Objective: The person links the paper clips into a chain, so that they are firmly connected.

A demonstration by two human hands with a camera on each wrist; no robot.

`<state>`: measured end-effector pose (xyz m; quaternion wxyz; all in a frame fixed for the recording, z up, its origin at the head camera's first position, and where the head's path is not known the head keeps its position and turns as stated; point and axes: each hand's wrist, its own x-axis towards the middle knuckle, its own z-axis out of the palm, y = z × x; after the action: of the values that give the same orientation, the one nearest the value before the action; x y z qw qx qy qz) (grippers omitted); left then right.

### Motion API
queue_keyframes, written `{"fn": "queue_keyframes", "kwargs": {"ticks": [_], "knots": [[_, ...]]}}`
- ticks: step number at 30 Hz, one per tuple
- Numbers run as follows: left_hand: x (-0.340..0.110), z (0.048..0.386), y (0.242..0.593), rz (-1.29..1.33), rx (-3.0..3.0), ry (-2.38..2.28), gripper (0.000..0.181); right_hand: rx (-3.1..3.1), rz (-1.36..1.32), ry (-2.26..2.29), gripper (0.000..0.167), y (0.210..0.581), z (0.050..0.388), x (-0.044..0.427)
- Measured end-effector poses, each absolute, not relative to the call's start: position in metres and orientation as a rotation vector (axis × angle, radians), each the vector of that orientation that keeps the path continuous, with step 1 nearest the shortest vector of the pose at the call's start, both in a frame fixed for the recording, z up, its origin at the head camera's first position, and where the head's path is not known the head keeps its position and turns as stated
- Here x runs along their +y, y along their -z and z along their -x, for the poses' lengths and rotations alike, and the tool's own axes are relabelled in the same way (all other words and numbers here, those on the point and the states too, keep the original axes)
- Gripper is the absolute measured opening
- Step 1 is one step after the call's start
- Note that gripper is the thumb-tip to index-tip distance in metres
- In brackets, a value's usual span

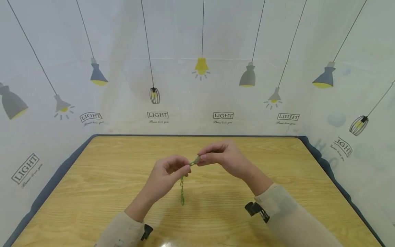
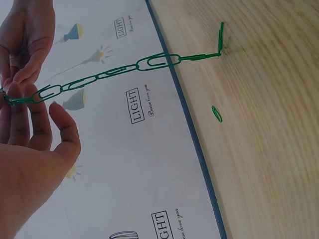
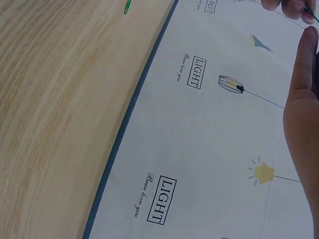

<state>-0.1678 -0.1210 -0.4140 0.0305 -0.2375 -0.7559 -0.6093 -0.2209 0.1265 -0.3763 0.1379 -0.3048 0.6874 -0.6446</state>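
A chain of green paper clips (image 1: 182, 190) hangs down from my left hand (image 1: 166, 174), whose thumb and index finger pinch it near its upper end. Just to the right, my right hand (image 1: 226, 158) pinches a green paper clip (image 1: 196, 160) between thumb and fingertips, at the left fingertips. Whether that clip is hooked into the chain is hidden by the fingers. In the left wrist view the chain's lower end lies bent on the tabletop, and a single loose paper clip (image 2: 217, 113) lies beside it. The right wrist view catches only part of the right hand (image 3: 304, 119).
The wood-grain table (image 1: 102, 192) has a dark blue edge along its back and sides. Behind it stands a pale wall covering (image 1: 185, 99) printed with lamps and the word LIGHT. Both sleeves carry small black clips (image 1: 257, 211) near the cuffs.
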Motion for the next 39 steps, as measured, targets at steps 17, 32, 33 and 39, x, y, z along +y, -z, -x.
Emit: {"fn": "queue_keyframes", "kwargs": {"ticks": [17,32,33,39], "knots": [[-0.117,0.169,0.413,0.722,-2.362,1.835,0.018,2.116,0.886,1.794,0.022,0.373,0.215,0.118],[-0.129,0.169,0.413,0.658,-2.289,1.88,0.015,2.192,0.784,1.624,0.027,0.422,0.259,0.112],[-0.129,0.168,0.414,0.659,-2.289,1.884,0.015,2.205,0.768,1.594,0.027,0.426,0.263,0.112],[-0.131,0.167,0.414,0.648,-2.297,1.888,0.015,2.238,0.694,1.346,0.038,0.446,0.277,0.108]]}}
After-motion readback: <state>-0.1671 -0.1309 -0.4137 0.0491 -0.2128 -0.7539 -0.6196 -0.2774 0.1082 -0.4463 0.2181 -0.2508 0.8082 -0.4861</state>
